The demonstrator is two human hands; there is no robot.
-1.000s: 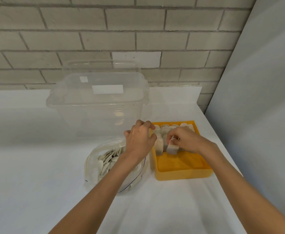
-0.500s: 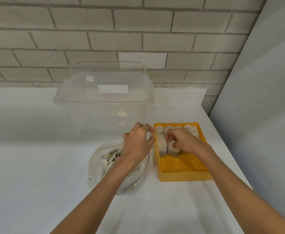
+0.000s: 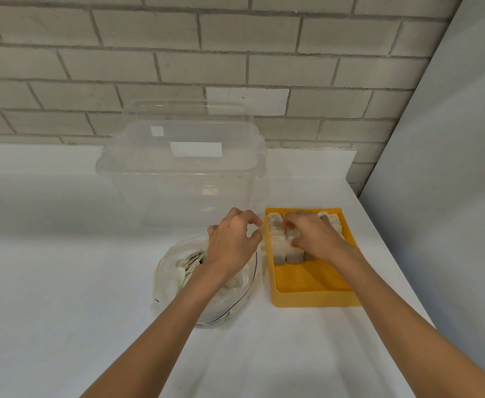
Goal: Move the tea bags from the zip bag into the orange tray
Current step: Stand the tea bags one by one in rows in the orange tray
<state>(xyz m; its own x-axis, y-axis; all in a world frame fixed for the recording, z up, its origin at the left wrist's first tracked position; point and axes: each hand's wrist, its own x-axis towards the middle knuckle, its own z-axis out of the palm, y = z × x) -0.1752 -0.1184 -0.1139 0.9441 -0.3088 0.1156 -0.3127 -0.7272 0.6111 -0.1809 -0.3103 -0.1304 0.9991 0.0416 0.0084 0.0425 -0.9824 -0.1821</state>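
Note:
An orange tray (image 3: pixel 313 295) sits on the white table at the right. Its far half holds rows of upright white tea bags (image 3: pixel 278 249). My right hand (image 3: pixel 314 237) lies over those rows, fingers curled down onto the bags near the middle; whether it pinches one I cannot tell. Left of the tray lies an open clear zip bag (image 3: pixel 175 278) with several tea bags (image 3: pixel 188 261) inside. My left hand (image 3: pixel 232 245) hovers over the bag's far right edge, fingers loosely curled, and I see nothing held in it.
A large clear plastic bin (image 3: pixel 181 179) with its lid on stands behind the zip bag, against the brick wall (image 3: pixel 235 53). A grey panel (image 3: pixel 450 196) bounds the table on the right. The tray's near half (image 3: pixel 310 278) shows bare orange floor.
My right hand has moved from the front row of tea bags further back over the rows and pressed down. My left hand stays above the zip bag's edge.

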